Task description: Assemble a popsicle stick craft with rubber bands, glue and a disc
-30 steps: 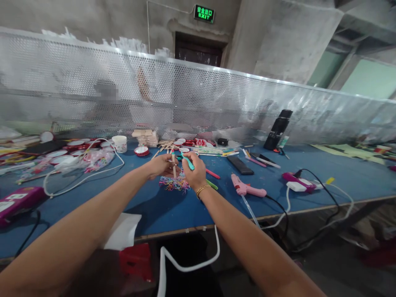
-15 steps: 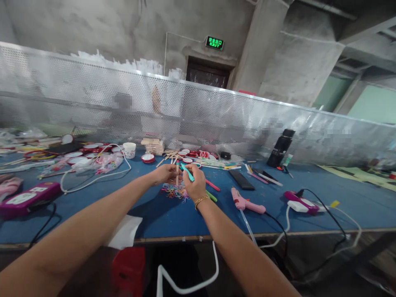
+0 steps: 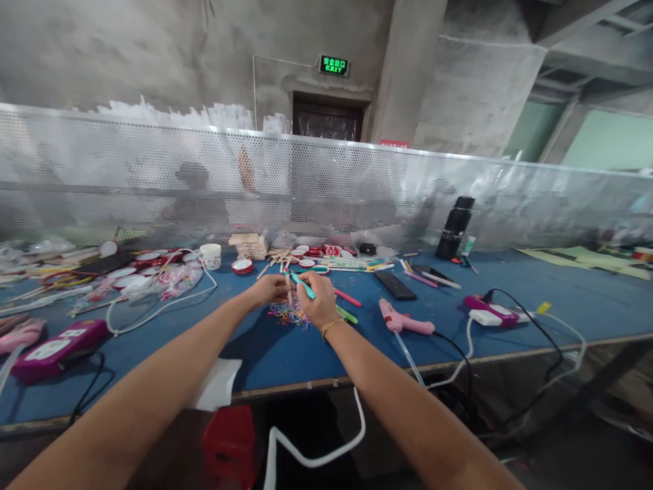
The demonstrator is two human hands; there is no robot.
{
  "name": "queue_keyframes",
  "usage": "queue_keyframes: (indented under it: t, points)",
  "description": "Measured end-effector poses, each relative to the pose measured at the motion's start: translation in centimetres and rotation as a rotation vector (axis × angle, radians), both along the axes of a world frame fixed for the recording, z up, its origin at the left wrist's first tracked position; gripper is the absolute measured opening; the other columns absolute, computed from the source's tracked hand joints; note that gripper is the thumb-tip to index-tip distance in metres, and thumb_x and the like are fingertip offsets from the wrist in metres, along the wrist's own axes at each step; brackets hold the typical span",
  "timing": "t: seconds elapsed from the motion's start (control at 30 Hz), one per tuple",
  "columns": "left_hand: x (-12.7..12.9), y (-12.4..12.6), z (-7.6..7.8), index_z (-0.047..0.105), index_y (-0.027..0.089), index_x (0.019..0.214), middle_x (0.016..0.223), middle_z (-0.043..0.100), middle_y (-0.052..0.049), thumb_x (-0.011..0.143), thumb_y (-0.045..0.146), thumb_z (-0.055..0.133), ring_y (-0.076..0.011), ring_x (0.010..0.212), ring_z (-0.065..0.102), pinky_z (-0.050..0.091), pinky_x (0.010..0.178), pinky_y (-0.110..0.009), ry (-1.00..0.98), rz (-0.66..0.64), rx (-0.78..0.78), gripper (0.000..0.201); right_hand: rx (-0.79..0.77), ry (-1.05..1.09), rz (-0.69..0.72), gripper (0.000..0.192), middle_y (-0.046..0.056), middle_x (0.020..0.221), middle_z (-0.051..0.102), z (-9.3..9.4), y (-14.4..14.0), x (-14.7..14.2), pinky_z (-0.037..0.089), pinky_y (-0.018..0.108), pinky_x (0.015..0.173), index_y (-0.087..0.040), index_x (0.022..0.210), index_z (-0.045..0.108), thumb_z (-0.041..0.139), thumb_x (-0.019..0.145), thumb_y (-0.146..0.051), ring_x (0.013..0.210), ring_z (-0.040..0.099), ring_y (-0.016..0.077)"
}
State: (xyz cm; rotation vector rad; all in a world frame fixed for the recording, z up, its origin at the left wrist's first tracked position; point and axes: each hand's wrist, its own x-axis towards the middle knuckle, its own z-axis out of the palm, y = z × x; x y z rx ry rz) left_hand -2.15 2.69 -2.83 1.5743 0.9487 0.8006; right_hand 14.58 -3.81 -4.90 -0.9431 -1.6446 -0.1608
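My left hand (image 3: 270,290) is closed around a flat wooden craft stick (image 3: 289,289), which stands roughly upright above the table. Some colour shows at the stick's upper end. A teal marker (image 3: 306,286) is gripped in my right hand (image 3: 323,301), its tip at or very near the stick's top; whether they touch I cannot tell. Beneath both hands lies a tangle of multicoloured strings (image 3: 288,315), partly hidden. Just right of my right hand rest a red marker (image 3: 348,297) and a green marker (image 3: 347,314).
A pink glue gun (image 3: 405,321) and a black slab-like object (image 3: 395,285) lie to the right. Behind the hands are loose craft sticks (image 3: 278,258) and a round red-rimmed piece (image 3: 242,265). A paper cup (image 3: 210,256) and purple power strip (image 3: 61,350) are left.
My view has tilted and shifted a little. Both hands keep their holds on the craft stick and the teal marker, with the marker's tip still by the stick's upper end.
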Motion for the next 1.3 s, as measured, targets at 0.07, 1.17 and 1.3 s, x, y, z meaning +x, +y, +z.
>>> queue_keyframes:
  t: [0.07,1.17,1.3]
  points:
    - [0.12,-0.14,0.17,0.068,0.014,0.087,0.075,0.070,-0.005,0.052,0.045,0.088,-0.0142,0.066,0.066,0.053,0.068,-0.028,-0.004,0.003,-0.011,0.051,0.002,-0.018,0.008,0.015,0.004,0.089,0.068,-0.14,0.13,-0.09,0.040,0.031,0.085,-0.020,0.093,0.061,0.049,0.089,-0.028,0.085,0.059,0.0188]
    - [0.29,0.09,0.79,0.063,0.014,0.077,0.067,0.064,0.000,0.055,0.040,0.086,-0.0145,0.066,0.064,0.052,0.071,-0.031,0.094,-0.026,0.026,0.041,-0.045,-0.088,-0.041,0.014,0.004,0.090,0.066,-0.38,0.84,-0.25,0.040,0.032,0.084,-0.021,0.097,0.060,0.049,0.093,-0.029,0.089,0.059,0.0196]
    - [0.31,-0.11,0.96,0.065,0.015,0.080,0.068,0.065,0.000,0.055,0.041,0.087,-0.0144,0.065,0.064,0.052,0.070,-0.031,0.103,-0.024,0.018,0.043,-0.038,-0.069,-0.054,0.012,0.004,0.089,0.066,-0.32,0.77,-0.24,0.040,0.032,0.085,-0.021,0.096,0.060,0.050,0.092,-0.027,0.090,0.058,0.0199]
